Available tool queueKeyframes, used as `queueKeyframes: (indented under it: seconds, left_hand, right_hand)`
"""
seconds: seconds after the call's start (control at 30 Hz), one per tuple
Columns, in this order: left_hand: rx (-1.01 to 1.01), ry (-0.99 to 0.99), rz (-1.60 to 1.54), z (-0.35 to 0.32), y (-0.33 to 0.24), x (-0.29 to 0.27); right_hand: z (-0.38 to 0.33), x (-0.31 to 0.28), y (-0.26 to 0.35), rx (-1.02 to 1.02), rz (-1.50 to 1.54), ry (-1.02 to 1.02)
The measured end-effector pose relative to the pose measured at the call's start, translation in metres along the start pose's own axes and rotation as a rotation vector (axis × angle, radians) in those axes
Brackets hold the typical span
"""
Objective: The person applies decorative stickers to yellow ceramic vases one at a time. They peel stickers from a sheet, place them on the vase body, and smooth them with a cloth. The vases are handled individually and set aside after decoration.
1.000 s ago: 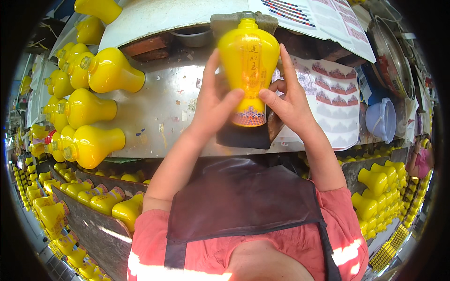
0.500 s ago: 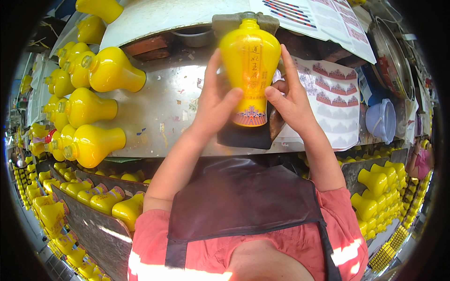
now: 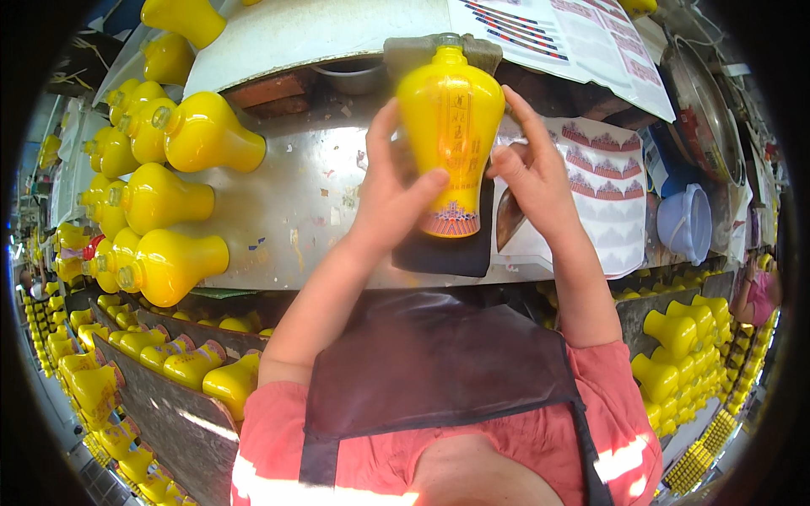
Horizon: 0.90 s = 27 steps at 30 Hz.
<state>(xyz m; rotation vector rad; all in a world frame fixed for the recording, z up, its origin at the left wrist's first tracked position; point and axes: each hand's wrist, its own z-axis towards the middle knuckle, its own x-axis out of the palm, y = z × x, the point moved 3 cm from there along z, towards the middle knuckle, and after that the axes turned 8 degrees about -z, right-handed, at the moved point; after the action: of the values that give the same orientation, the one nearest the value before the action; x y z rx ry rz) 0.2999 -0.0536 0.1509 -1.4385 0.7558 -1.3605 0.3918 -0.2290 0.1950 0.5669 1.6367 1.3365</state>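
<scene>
A glossy yellow bottle (image 3: 449,110) lies with its neck pointing away from me, over a grey folded cloth (image 3: 407,57) at its far end and a black pad (image 3: 447,255) at its near end. Dark lettering runs down its face, and a blue and red patterned band circles its base. My left hand (image 3: 395,181) grips the bottle's left side, thumb near the lower part. On the right side my right hand (image 3: 533,173) has its fingers along the bottle's shoulder, with the thumb near its lower wall. A brown pointed piece (image 3: 509,219) shows beside the bottle, below my right hand.
Several plain yellow bottles (image 3: 211,132) lie stacked on the metal table (image 3: 295,202) at left. Right of my hands is a sheet of patterned decals (image 3: 603,194), then a pale blue bucket (image 3: 685,223). More decal sheets (image 3: 582,51) lie beyond. Racks of yellow bottles stand below on both sides.
The bottle has turned slightly, so its lettering faces a little differently. My right thumb has shifted up and away from the bottle's face. The view has moved a little.
</scene>
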Motion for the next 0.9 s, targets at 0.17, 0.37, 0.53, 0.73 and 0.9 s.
queueKeyframes:
  seconds: [0.17, 0.37, 0.53, 0.73, 0.9]
  left_hand:
    - [-0.031, -0.074, 0.057, 0.004, -0.001, 0.006]
    - [-0.003, -0.118, 0.141, 0.006, 0.001, 0.005]
    - [0.002, -0.103, 0.166, 0.006, 0.004, 0.004]
    - [0.011, -0.119, 0.159, 0.005, 0.004, 0.004]
    - [-0.004, -0.137, 0.144, 0.005, 0.003, 0.004]
  right_hand:
    - [0.017, -0.006, 0.023, -0.058, -0.248, -0.091]
    - [0.028, 0.001, 0.036, -0.034, -0.278, -0.115]
    - [0.026, 0.0, 0.029, -0.037, -0.237, -0.105]
    - [0.03, -0.003, 0.023, -0.099, -0.288, -0.096]
    - [0.048, -0.035, 0.042, 0.195, 0.205, -0.158]
